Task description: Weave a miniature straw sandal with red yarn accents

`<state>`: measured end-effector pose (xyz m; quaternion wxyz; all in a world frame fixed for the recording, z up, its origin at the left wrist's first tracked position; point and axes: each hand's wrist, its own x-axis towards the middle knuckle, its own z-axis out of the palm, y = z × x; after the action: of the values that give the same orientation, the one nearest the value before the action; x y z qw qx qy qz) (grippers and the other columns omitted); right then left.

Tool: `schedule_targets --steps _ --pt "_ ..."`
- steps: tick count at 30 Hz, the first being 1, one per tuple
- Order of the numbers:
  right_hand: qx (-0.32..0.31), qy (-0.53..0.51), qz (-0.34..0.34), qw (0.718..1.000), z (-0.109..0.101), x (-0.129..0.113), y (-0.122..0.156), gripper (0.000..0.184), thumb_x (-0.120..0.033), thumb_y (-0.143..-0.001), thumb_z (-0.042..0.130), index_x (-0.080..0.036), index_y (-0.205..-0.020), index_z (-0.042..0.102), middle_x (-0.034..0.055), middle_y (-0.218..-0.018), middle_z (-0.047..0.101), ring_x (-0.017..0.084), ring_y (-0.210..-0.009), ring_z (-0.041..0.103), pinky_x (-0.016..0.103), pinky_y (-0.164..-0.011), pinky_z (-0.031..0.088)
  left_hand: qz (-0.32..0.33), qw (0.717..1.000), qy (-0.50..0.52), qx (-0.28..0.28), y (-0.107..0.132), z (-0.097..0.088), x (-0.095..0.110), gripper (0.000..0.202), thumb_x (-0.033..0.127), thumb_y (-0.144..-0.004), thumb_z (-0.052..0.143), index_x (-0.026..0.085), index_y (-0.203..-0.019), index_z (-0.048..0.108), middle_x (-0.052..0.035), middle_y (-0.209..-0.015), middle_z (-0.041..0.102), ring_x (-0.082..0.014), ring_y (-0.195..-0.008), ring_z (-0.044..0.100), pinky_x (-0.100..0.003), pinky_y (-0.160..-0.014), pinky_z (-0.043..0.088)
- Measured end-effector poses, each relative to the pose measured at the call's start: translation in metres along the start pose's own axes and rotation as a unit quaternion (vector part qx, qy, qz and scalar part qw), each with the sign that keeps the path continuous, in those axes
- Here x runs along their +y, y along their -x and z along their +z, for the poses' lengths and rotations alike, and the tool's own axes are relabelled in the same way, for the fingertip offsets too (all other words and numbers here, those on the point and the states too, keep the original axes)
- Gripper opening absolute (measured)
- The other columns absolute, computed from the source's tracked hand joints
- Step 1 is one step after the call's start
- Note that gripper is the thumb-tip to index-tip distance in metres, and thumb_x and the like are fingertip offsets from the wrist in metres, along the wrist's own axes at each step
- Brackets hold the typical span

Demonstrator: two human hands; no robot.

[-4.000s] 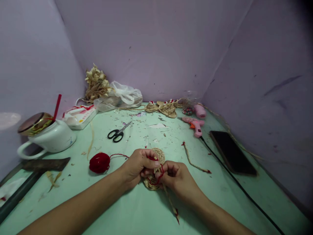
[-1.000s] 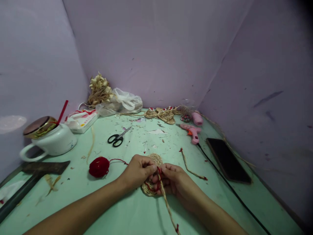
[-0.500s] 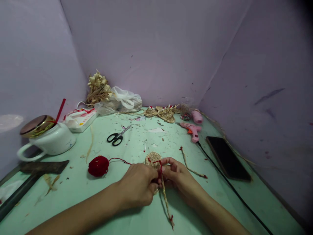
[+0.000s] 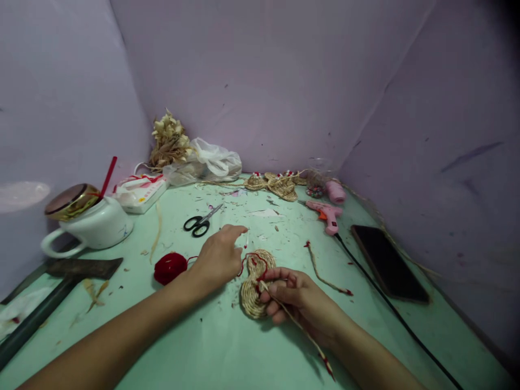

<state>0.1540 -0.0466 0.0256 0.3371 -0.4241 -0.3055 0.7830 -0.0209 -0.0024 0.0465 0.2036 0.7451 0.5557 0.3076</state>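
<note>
Lavender walls (image 4: 264, 86) close in on three sides of a pale green table (image 4: 190, 346) scattered with scraps and tools. Over its near middle, a left hand (image 4: 219, 257) extends with thumb and forefinger spread apart, while a right hand (image 4: 298, 298) pinches a twisted straw cord (image 4: 303, 327). Between them, on the table, sits a coiled straw piece (image 4: 251, 304) of two joined rounds, its long axis running away from the person, the far end leaning slightly right. The cord slants toward the person's right, its red-tied tip nearest the person. Red yarn (image 4: 257, 254) loops across the far round. Right fingers cover part of the near round; the left hand's other fingers are hidden. Both forearms are cut off.
</note>
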Motion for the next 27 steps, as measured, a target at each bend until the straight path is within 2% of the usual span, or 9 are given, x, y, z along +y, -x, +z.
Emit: schedule_targets --steps 1,2,6,8,14,17,20,23,27 --pt "0.013 -0.002 -0.005 1.000 0.000 0.000 -0.001 0.026 -0.015 -0.064 0.064 -0.012 -0.086 0.051 0.0029 -0.062 0.063 0.009 -0.044 0.057 0.019 -0.042 0.045 0.002 1.000 -0.011 0.019 0.002 0.001 0.001 0.032 0.010 -0.067 0.046 0.014 -0.096 0.060 -0.0086 -0.095 0.061 -0.0153 -0.073 0.053 -0.027 -0.064 0.039" --pt "0.025 -0.003 -0.012 1.000 0.001 0.000 -0.001 0.026 -0.015 -0.064 0.064 -0.012 -0.087 0.051 0.0030 -0.062 0.063 0.009 -0.044 0.057 0.019 -0.042 0.045 0.004 1.000 -0.009 0.009 0.004 0.001 0.003 0.028 0.011 -0.067 0.047 0.014 -0.090 0.061 -0.0075 -0.089 0.062 -0.0148 -0.070 0.052 -0.027 -0.062 0.039" --pt "0.037 -0.013 -0.035 0.999 0.001 0.000 -0.003 0.028 -0.014 -0.063 0.063 -0.012 -0.088 0.051 0.0030 -0.062 0.063 0.009 -0.045 0.057 0.018 -0.043 0.045 0.013 0.984 0.085 -0.156 0.015 0.008 0.014 0.018 0.013 -0.066 0.049 0.015 -0.073 0.065 -0.0001 -0.062 0.060 -0.0105 -0.054 0.048 -0.022 -0.051 0.036" --pt "0.032 -0.016 -0.041 0.999 0.001 0.001 -0.004 0.028 -0.016 -0.062 0.065 -0.012 -0.086 0.051 0.0022 -0.061 0.062 0.010 -0.046 0.058 0.019 -0.043 0.045 0.000 0.974 0.134 -0.185 0.020 0.014 0.017 0.017 0.014 -0.068 0.048 0.015 -0.070 0.064 0.0006 -0.060 0.060 -0.0096 -0.053 0.049 -0.021 -0.049 0.035" --pt "0.063 0.074 -0.062 0.993 -0.001 0.007 -0.007 0.023 -0.032 -0.066 0.065 -0.014 -0.076 0.054 0.0004 -0.060 0.061 0.008 -0.044 0.054 0.018 -0.038 0.041 0.007 0.969 0.161 -0.188 0.024 0.024 0.019 0.019 0.011 -0.071 0.044 0.014 -0.061 0.060 -0.0001 -0.061 0.060 -0.0103 -0.058 0.052 -0.021 -0.054 0.039" --pt "0.093 0.134 -0.077 0.984 -0.004 0.009 -0.009 0.021 -0.033 -0.066 0.064 -0.014 -0.069 0.054 -0.0001 -0.058 0.060 0.007 -0.043 0.053 0.017 -0.037 0.039 -0.021 0.969 0.174 -0.175 0.020 0.023 0.017 0.015 0.011 -0.071 0.044 0.014 -0.065 0.058 0.0010 -0.060 0.057 -0.0095 -0.057 0.049 -0.020 -0.053 0.037" --pt "0.089 0.139 -0.084 0.983 -0.006 0.009 -0.010 0.021 -0.033 -0.066 0.064 -0.014 -0.066 0.053 -0.0011 -0.055 0.060 0.008 -0.042 0.053 0.017 -0.037 0.039 -0.026 0.968 0.185 -0.168 0.019 0.022 0.014 0.017 0.006 -0.067 0.043 0.013 -0.069 0.057 0.0017 -0.061 0.054 -0.0086 -0.056 0.046 -0.019 -0.052 0.036" --pt "0.086 0.098 -0.081 0.988 -0.006 0.006 -0.010 0.023 -0.033 -0.063 0.067 -0.014 -0.066 0.052 -0.0012 -0.054 0.060 0.008 -0.041 0.053 0.019 -0.039 0.042 0.022 0.969 0.171 -0.177 0.020 0.021 0.013 0.025 0.001 -0.064 0.040 0.014 -0.073 0.059 0.0010 -0.065 0.055 -0.0090 -0.058 0.047 -0.020 -0.054 0.037" --pt "0.063 0.034 -0.063 0.995 -0.003 0.003 -0.008 0.025 -0.031 -0.060 0.070 -0.014 -0.066 0.052 0.0000 -0.053 0.060 0.007 -0.041 0.052 0.020 -0.041 0.044 0.121 0.974 0.138 -0.133 0.023 0.021 0.013 0.029 0.002 -0.065 0.045 0.016 -0.084 0.061 -0.0027 -0.078 0.058 -0.0118 -0.069 0.052 -0.023 -0.063 0.040"
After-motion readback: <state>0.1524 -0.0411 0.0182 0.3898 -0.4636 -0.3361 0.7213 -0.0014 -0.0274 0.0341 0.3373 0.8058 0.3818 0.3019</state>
